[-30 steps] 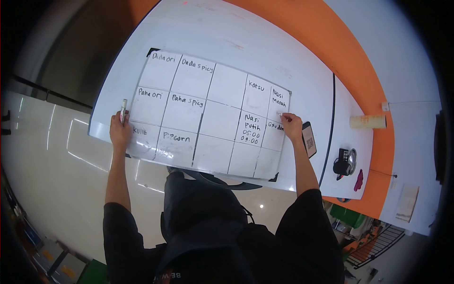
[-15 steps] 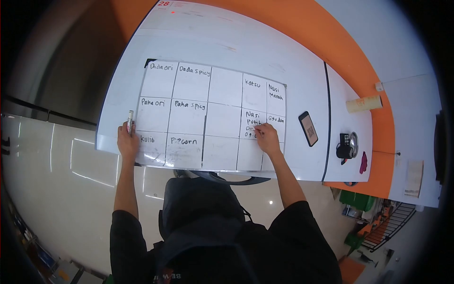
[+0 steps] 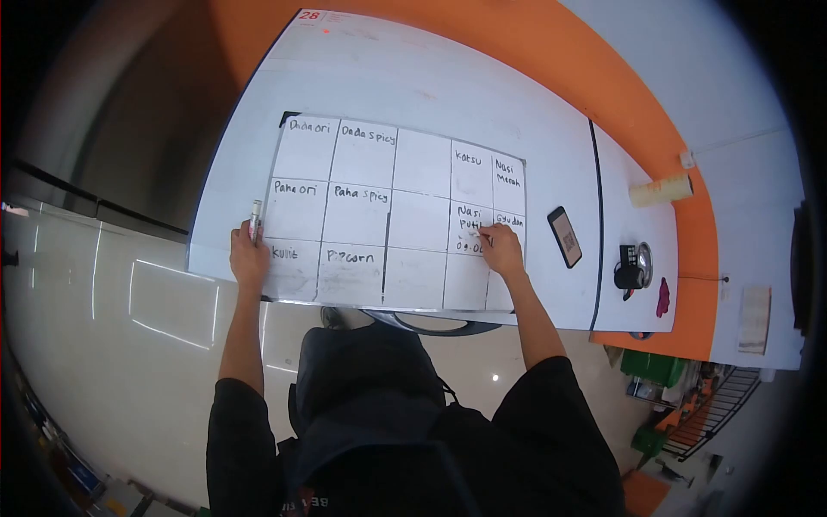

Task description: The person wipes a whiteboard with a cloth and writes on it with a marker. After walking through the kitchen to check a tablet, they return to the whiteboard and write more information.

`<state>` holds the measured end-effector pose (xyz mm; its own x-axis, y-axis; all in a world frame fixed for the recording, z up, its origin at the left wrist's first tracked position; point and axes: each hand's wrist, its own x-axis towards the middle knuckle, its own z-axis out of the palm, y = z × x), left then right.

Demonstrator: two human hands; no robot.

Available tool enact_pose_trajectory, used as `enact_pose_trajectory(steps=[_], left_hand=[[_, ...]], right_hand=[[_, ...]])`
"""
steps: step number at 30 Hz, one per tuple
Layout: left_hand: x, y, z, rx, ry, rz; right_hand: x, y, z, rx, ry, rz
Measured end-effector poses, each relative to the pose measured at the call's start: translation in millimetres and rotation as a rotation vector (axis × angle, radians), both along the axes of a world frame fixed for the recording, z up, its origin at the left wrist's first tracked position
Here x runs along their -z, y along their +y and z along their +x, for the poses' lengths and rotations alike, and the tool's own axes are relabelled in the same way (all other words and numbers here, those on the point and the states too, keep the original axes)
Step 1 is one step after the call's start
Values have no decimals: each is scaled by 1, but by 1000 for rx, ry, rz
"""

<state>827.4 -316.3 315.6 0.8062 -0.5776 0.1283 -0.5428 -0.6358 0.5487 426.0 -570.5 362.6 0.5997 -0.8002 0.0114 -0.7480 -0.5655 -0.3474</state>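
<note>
A whiteboard (image 3: 419, 220) ruled into boxes lies flat on the white table, with handwritten words such as "Dada ori", "Katsu" and "Nasi Putih". At its left edge my left hand (image 3: 249, 258) is closed around a marker (image 3: 256, 221), which points away from me. My right hand (image 3: 502, 248) rests on the board over the "Nasi Putih" box, its fingers pinched together. What those fingers hold, if anything, is too small to make out. They touch a faint smudged line above a "09.0…" note, part of which the hand hides.
To the right of the board a phone (image 3: 564, 237) lies on the white table (image 3: 534, 297). Farther right are a round metal dish (image 3: 643, 263), a black object (image 3: 629, 275), a pink item (image 3: 662, 297) and a yellowish roll (image 3: 661, 190). A chair stands at the table's near edge.
The writing under "Putih" looks fainter and smudged now. My right hand has shifted slightly over that box. My left hand keeps the marker at the board's edge; the whole view has moved a little.
</note>
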Motion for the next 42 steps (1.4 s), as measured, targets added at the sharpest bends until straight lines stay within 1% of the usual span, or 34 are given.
enact_pose_trajectory(steps=[1,2,3,5,6,7,9,10,12,16,18,19,21,25,27,28,29,32,34,35,37,38,40,41,42], left_hand=[[-2,-1,-3,-22,26,14],[-5,-1,-5,-24,32,13],[-9,-1,-7,-24,41,21],[-8,-1,-7,-22,49,30],[-2,0,-5,-19,15,16],[-2,0,-3,-16,-18,1],[-3,0,-3,-18,-13,0],[-4,0,-6,-14,-5,4],[-4,0,-6,-6,7,6],[-6,-3,-5,-37,18,18],[-7,-2,-7,-29,26,16],[-7,-1,-6,-22,28,16],[-5,1,-4,-21,29,25],[-9,0,-7,-22,32,17],[-4,-1,-6,-17,17,20],[-2,1,-4,-13,-2,20],[0,2,-3,-13,-3,22],[-6,-3,-6,-37,-20,32],[-14,-1,-7,-25,101,53],[-10,-1,-6,-25,100,58],[-3,-3,-3,-51,3,39],[-5,-3,-2,-54,3,37],[-8,-3,-7,-58,21,60],[-7,-3,-8,-57,23,63],[-4,-3,-6,-53,25,60]], right_hand=[[-1,-1,-1,72,34,26],[3,4,2,62,-29,-9],[6,8,1,64,-24,-8],[-3,19,9,-16,4,40],[0,16,3,-74,-11,3],[1,13,4,-76,-13,1],[2,8,3,-18,21,-90],[1,11,5,-18,27,-88],[2,21,15,-37,-24,14],[0,10,4,-100,71,-57],[6,12,6,-28,-45,-26],[3,14,5,-30,-43,-21],[-6,17,1,-182,102,-26],[-2,13,-4,-109,92,-59],[0,25,4,-141,22,10],[-5,25,2,-178,78,-9],[-5,24,0,-178,76,-8],[-7,20,-1,-127,121,-68],[-1,25,4,-86,-48,33],[-1,25,-2,-86,-49,39],[-4,18,-14,-144,101,-31],[-2,17,-14,-146,101,-34],[0,16,-19,-43,-20,-90],[0,18,-23,-42,-19,-88],[0,23,-25,-47,6,-31]])
